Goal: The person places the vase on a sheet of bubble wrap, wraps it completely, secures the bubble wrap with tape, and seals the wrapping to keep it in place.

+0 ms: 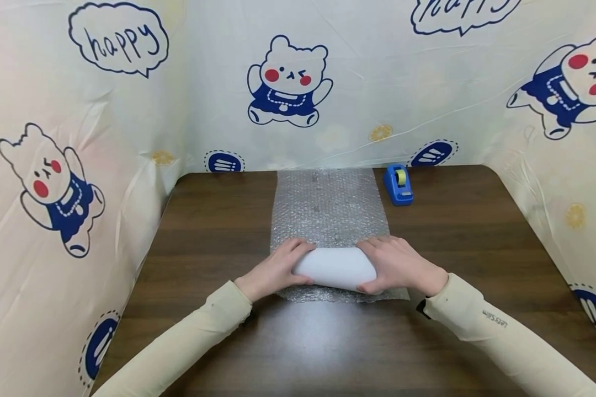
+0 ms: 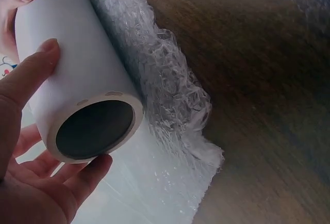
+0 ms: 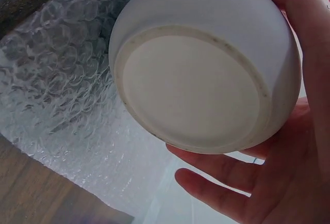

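Note:
A white vase (image 1: 335, 268) lies on its side, low over the near end of a sheet of bubble wrap (image 1: 330, 207). My left hand (image 1: 278, 268) grips its mouth end, thumb on the near side and fingers on the far side. In the left wrist view the round dark opening and the pale rim (image 2: 138, 113) show, with small worn spots. At the other end my right hand (image 1: 402, 266) holds the vase near its base (image 3: 191, 90), which is flat with a raised ring. Whether the vase touches the wrap underneath cannot be made out.
A blue tape dispenser (image 1: 398, 186) with a yellowish roll stands near the back edge, right of the bubble wrap. The brown wooden table (image 1: 218, 220) is bordered at the back and sides by a printed cloth (image 1: 357, 82) with cartoon bears.

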{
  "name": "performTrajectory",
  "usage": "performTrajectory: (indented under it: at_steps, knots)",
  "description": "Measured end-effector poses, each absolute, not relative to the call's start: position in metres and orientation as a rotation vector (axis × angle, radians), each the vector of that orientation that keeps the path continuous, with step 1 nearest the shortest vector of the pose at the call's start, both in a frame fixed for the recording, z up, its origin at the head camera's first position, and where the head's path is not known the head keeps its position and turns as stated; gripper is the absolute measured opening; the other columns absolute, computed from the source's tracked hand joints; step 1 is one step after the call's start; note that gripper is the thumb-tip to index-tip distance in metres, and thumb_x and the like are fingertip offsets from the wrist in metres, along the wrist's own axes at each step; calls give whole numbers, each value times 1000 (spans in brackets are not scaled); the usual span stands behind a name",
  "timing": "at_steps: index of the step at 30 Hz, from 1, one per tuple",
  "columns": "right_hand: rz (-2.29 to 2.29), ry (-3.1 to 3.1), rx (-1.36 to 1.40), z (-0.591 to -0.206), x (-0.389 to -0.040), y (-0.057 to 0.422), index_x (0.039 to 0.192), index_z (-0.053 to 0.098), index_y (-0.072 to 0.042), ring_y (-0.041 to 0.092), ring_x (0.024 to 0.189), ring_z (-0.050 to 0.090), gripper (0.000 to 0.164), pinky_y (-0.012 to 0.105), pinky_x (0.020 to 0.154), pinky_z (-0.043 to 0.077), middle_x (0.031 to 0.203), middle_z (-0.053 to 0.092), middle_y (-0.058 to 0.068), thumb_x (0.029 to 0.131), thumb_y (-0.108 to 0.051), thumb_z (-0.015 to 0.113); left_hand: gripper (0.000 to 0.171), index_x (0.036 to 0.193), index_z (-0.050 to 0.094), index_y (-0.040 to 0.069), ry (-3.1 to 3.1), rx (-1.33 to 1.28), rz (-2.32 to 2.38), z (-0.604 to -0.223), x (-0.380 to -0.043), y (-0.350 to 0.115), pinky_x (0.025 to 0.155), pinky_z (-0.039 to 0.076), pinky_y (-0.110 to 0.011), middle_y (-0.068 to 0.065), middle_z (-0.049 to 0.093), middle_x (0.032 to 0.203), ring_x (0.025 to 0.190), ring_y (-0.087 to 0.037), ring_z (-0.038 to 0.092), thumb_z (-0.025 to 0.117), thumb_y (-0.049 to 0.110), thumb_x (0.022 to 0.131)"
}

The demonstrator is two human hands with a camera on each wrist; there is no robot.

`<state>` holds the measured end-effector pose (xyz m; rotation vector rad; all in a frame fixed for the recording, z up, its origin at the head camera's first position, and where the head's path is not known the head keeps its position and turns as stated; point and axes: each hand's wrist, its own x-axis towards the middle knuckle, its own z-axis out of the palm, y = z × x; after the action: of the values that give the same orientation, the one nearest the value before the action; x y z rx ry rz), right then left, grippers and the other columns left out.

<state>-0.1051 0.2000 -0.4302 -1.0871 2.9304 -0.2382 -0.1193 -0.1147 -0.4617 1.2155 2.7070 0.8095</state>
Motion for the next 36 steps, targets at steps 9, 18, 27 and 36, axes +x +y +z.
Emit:
performTrajectory:
  at_steps: [9,18,27,36]
  knots:
    - [-229,2882,-1050,-428,-105,201,133,65,-6,33,107,68,84,52,88,55,122,71,11,74,-63,81,68,136,60,8,2850,1340,654,-461,-118,-116,99,51,-45,-10,61,128,117,-27,58,88,40,83]
    - [-218,2870,-1067,-429,-108,202,134,65,-7,31,109,67,84,51,90,55,123,70,10,74,-63,81,29,82,60,16,2674,1983,342,-453,-101,-120,54,45,-26,9,57,71,57,-8,47,81,34,91]
    - [-233,2847,-1062,-427,-108,201,133,65,-6,32,110,67,82,52,91,55,123,70,11,75,-62,80,25,72,63,23,2729,2004,-103,-477,-88,-116,46,42,-29,12,60,62,50,-8,48,76,28,93]
    - [-235,2838,-1044,-426,-109,201,134,65,-6,31,109,67,81,51,91,55,123,70,11,76,-61,80,22,74,62,23,2715,2134,-192,-472,-92,-116,47,40,-26,11,61,68,57,-7,52,72,16,92]
